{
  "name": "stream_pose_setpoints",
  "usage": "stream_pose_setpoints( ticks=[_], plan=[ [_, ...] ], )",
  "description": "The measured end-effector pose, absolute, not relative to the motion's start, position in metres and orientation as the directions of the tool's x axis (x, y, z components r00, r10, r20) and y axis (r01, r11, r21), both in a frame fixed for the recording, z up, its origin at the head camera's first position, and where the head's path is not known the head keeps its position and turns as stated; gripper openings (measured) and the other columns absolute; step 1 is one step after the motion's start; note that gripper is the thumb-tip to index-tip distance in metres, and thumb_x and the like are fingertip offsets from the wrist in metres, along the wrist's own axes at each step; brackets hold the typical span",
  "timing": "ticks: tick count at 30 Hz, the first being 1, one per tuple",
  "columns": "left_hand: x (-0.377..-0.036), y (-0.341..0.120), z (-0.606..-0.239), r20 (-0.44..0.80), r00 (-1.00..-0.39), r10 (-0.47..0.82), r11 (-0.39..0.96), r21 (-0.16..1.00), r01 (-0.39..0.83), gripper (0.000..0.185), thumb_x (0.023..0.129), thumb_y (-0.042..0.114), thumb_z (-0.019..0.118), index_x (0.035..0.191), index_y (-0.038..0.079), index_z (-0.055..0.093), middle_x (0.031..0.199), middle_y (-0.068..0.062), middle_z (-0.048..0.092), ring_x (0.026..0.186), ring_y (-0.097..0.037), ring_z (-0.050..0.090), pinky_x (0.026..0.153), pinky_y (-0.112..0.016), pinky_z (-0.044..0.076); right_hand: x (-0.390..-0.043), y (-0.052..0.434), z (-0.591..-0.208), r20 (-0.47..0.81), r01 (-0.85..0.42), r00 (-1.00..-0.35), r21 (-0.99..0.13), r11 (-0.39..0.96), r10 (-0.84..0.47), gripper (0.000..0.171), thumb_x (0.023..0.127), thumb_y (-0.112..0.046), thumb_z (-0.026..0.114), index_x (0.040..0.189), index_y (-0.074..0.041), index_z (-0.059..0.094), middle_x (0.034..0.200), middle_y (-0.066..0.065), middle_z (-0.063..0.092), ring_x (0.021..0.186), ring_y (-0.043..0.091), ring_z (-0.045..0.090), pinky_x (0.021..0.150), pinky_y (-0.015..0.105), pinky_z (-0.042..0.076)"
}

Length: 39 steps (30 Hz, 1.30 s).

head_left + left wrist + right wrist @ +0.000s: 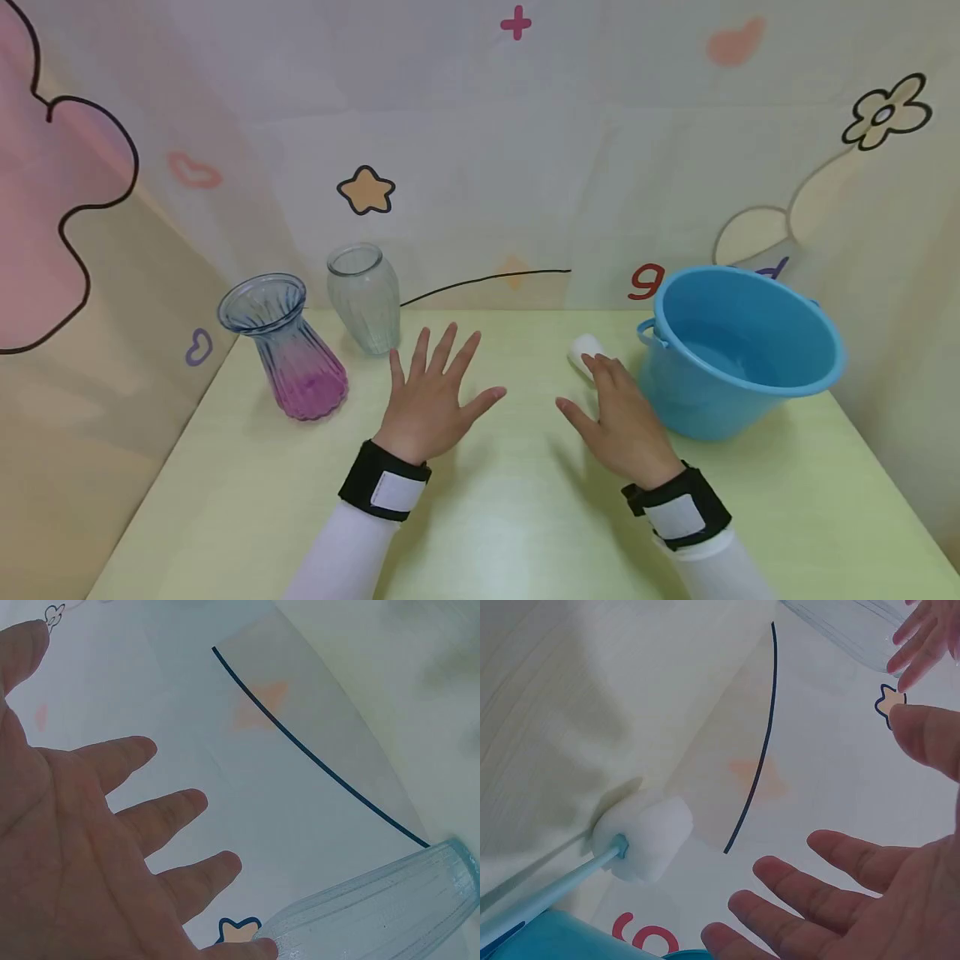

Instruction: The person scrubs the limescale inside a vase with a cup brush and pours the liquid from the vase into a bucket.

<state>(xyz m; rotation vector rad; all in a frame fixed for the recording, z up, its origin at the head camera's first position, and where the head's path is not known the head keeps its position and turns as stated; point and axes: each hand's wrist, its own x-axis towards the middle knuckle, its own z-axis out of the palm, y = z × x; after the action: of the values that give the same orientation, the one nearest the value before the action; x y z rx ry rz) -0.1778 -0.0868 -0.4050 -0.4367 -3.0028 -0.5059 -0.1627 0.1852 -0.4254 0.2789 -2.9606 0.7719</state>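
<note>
Both hands hover over a pale green table (247,492), palms down, and neither holds anything. The left hand (431,400) has its fingers spread wide and straight; in the left wrist view its fingers (161,814) fan out in the air with the clear ribbed glass vase (365,298) lying just past the fingertips, though whether the little finger touches the glass cannot be told. The right hand (622,417) is likewise released, fingers straight and relaxed, and its fingertips reach the white sponge head (585,348) of a bottle brush — from the head view they overlap its near edge, yet the right wrist view shows the sponge head (646,838) apart from the fingers (810,889), lying on the table with its light blue handle (544,896) running back toward the bucket. The blue plastic bucket (742,354) stands at the right of the table, just beside the right hand, and holds some water. At the left stands a fluted glass vase tinted from blue at the rim to purple at the base (292,350), upright, close beside the clear vase behind it and well apart from the bucket. Both wrists wear black straps (382,482) over white sleeves. Behind the table, the wall carries cartoon shapes — a star (366,191), a flower, a red digit.
</note>
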Motion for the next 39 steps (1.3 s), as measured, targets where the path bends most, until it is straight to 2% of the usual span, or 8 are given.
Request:
stream_pose_setpoints(
  ticks=[6, 15, 24, 33, 39],
  plan=[
    [-0.178, -0.089, -0.402, 0.089, -0.958, 0.272, 0.889, 0.357, 0.285, 0.084, 0.097, 0.078, 0.039, 0.166, 0.035, 0.016, 0.176, -0.001, 0.01, 0.163, -0.036, -0.003, 0.123, -0.074, -0.005, -0.16, 0.195, -0.425, 0.119, -0.21, -0.978, -0.532, 0.82, -0.173, 0.076, 0.102, -0.044, 0.063, 0.158, -0.001, 0.035, 0.157, 0.025, 0.043, 0.144, 0.046, 0.041, 0.116, 0.066, 0.038],
    [-0.179, -0.093, -0.397, 0.118, -0.955, 0.271, 0.881, 0.371, 0.295, 0.085, 0.098, 0.077, 0.04, 0.166, 0.034, 0.016, 0.176, -0.002, 0.013, 0.163, -0.037, 0.002, 0.123, -0.075, -0.001, -0.158, 0.224, -0.418, 0.091, -0.198, -0.98, -0.541, 0.817, -0.178, 0.076, 0.103, -0.045, 0.06, 0.156, 0.004, 0.035, 0.154, 0.029, 0.044, 0.14, 0.05, 0.043, 0.113, 0.07, 0.038],
    [-0.179, -0.095, -0.397, 0.118, -0.953, 0.28, 0.872, 0.385, 0.304, 0.085, 0.098, 0.077, 0.04, 0.166, 0.033, 0.016, 0.176, -0.002, 0.013, 0.163, -0.037, 0.002, 0.123, -0.074, -0.001, -0.148, 0.243, -0.428, 0.102, -0.203, -0.979, -0.467, 0.861, -0.175, 0.066, 0.102, -0.033, 0.064, 0.146, 0.013, 0.047, 0.143, 0.035, 0.052, 0.132, 0.053, 0.051, 0.106, 0.071, 0.044],
    [-0.179, -0.098, -0.395, 0.123, -0.954, 0.273, 0.871, 0.388, 0.3, 0.085, 0.098, 0.077, 0.041, 0.166, 0.032, 0.018, 0.175, -0.003, 0.014, 0.162, -0.038, 0.005, 0.123, -0.075, 0.0, -0.145, 0.256, -0.446, 0.104, -0.194, -0.98, -0.361, 0.912, -0.168, 0.051, 0.096, -0.021, 0.072, 0.134, 0.01, 0.061, 0.13, 0.034, 0.063, 0.119, 0.052, 0.061, 0.098, 0.068, 0.05],
    [-0.18, -0.101, -0.395, 0.12, -0.955, 0.273, 0.869, 0.394, 0.298, 0.085, 0.098, 0.076, 0.042, 0.166, 0.03, 0.021, 0.175, -0.004, 0.015, 0.162, -0.039, 0.005, 0.123, -0.076, 0.002, -0.145, 0.259, -0.454, 0.084, -0.173, -0.984, -0.322, 0.931, -0.154, 0.049, 0.092, -0.016, 0.077, 0.13, 0.012, 0.063, 0.122, 0.034, 0.064, 0.109, 0.049, 0.064, 0.088, 0.064, 0.053]
  ],
)
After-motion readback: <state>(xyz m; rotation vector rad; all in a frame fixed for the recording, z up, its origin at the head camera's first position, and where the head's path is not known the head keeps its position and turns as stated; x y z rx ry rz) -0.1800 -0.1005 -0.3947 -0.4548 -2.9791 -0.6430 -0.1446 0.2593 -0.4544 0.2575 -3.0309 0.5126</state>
